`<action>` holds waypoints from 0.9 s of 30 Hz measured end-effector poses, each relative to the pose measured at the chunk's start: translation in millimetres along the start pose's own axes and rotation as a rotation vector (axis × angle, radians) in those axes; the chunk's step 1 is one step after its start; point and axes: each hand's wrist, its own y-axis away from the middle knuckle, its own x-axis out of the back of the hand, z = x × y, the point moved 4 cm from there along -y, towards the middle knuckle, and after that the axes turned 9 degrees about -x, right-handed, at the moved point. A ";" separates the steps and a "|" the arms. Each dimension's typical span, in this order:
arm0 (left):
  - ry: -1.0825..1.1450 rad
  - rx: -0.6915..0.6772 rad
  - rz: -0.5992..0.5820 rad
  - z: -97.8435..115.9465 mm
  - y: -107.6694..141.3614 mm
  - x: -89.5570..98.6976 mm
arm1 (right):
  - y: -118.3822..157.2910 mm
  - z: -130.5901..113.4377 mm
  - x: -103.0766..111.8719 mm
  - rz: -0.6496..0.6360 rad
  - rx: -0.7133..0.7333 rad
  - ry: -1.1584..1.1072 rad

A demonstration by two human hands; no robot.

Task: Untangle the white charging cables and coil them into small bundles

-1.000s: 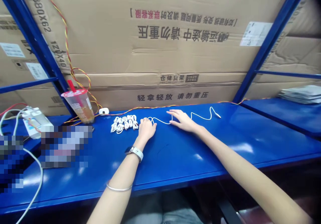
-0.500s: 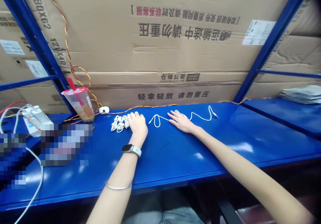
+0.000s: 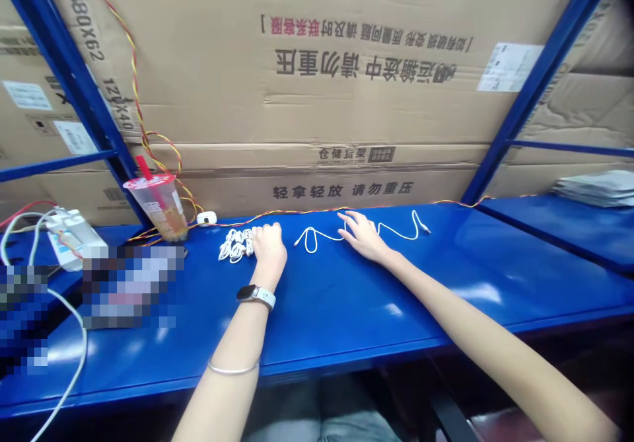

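Observation:
Several small bundles of white cable (image 3: 234,246) lie on the blue tabletop (image 3: 317,316). My left hand (image 3: 268,242) rests at their right edge, its fingers curled; whatever is under the fingers is too hidden to make out. Stretched out to the right is a loose white cable (image 3: 311,240), with a small loop near its left end and a wavy part at its right end. My right hand (image 3: 363,236) is over the middle of this cable with its fingers spread, hiding part of it.
A drink cup (image 3: 161,207) with a red straw stands at the back left, near a white plug piece (image 3: 207,218). A white box with cables (image 3: 76,237) sits far left. Cardboard (image 3: 317,118) and blue posts rise behind. Flat packs (image 3: 597,187) lie far right.
My left hand's fingers have curled in more. My right hand has shifted slightly right and its fingers have spread and lifted a little.

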 end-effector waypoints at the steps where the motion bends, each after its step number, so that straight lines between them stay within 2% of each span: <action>1: 0.054 0.004 0.030 -1.3 -1.0 -0.9 | -0.5 0.0 0.7 0.029 0.002 -0.015; 5: 0.426 -0.010 0.186 -6.2 -9.6 -5.8 | -2.1 -2.7 5.5 0.117 -0.018 -0.113; 8: 0.939 0.004 0.256 -4.6 -14.7 -8.3 | -1.4 -11.1 10.1 0.137 -0.029 -0.272; 11: 1.467 0.058 0.160 8.7 -13.0 -10.6 | 1.6 -27.1 11.2 0.027 -0.058 -0.556; 13: 1.655 0.086 0.035 21.1 -8.6 -11.9 | 5.2 -41.7 11.3 -0.097 -0.074 -0.788; 16: 1.726 0.067 -0.093 35.6 -2.6 -14.9 | 11.2 -60.8 15.9 -0.189 -0.073 -1.030; 19: 1.703 0.015 -0.148 43.9 0.0 -20.6 | 14.7 -65.9 19.4 -0.168 -0.121 -1.103; 23: 1.686 -0.041 -0.201 52.1 2.5 -28.3 | 13.9 -58.0 15.7 -0.090 -0.160 -1.084; 27: 1.637 -0.089 -0.228 56.3 5.2 -32.0 | 11.6 -51.9 12.0 0.002 -0.136 -0.944</action>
